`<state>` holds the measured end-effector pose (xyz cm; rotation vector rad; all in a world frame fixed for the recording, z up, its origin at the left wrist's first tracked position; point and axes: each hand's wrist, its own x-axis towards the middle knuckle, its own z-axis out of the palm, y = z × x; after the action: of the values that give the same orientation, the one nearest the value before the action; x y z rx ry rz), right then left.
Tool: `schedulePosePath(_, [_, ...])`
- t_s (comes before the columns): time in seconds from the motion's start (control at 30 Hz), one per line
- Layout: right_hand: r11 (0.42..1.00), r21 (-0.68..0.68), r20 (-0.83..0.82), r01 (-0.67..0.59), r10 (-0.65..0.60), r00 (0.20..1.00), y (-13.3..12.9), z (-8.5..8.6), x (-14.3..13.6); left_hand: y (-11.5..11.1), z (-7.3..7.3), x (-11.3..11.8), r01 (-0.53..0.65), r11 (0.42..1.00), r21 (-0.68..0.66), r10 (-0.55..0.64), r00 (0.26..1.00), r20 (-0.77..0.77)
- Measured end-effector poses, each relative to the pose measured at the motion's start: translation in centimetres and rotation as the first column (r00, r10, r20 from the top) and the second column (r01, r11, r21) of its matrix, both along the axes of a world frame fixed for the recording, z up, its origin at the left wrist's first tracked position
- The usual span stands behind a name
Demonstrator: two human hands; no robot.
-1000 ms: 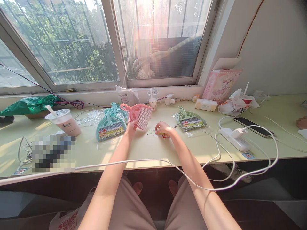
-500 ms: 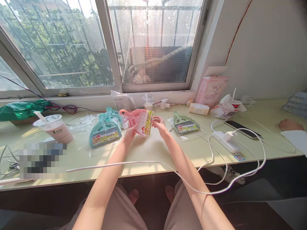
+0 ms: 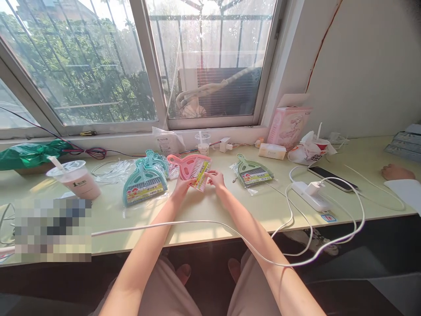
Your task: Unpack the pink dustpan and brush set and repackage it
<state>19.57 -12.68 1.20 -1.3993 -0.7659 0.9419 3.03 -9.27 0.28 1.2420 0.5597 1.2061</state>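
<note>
My left hand [image 3: 182,187] holds a pink mini dustpan with its brush [image 3: 188,165] just above the pale green desk [image 3: 230,210]. A yellow printed label card [image 3: 201,174] lies against the brush bristles, and my right hand [image 3: 214,178] pinches its edge. To the left lie teal dustpan sets [image 3: 144,184] in clear wrap. To the right lies a green dustpan set [image 3: 252,171] in its bag.
A lidded drink cup [image 3: 76,179] stands at the left. A white cable [image 3: 197,223] runs across the front of the desk to a power strip [image 3: 311,195] beside a phone [image 3: 332,177]. Another person's hand [image 3: 396,171] rests at the far right. Boxes and bags line the windowsill wall.
My right hand picked the label card up from the desk and brought it onto the pink brush. The dustpan has tilted down lower toward the desk.
</note>
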Motion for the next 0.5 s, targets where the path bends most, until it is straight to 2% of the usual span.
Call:
schedulePosePath(0.13, [0.999, 0.024, 0.144, 0.029, -0.032, 0.989, -0.04, -0.21, -0.16, 0.13, 0.15, -0.06, -0.002, 1.0, -0.012, 0.002, 1.0, 0.016])
schedulePosePath(0.3, [0.996, 0.048, 0.385, 0.078, -0.09, 0.918, -0.22, -0.22, -0.41, 0.28, 0.11, 0.06, 0.012, 0.999, -0.041, -0.011, 0.999, 0.036])
schedulePosePath(0.4, [0.988, 0.097, 0.432, 0.119, -0.149, 0.889, -0.11, -0.4, -0.47, 0.25, 0.04, 0.18, 0.016, 0.999, -0.038, -0.014, 0.998, 0.065])
schedulePosePath(0.5, [0.967, 0.155, 0.37, 0.205, -0.249, 0.895, 0.3, -0.68, -0.49, 0.23, -0.1, 0.35, -0.008, 0.999, -0.045, 0.011, 0.997, 0.074])
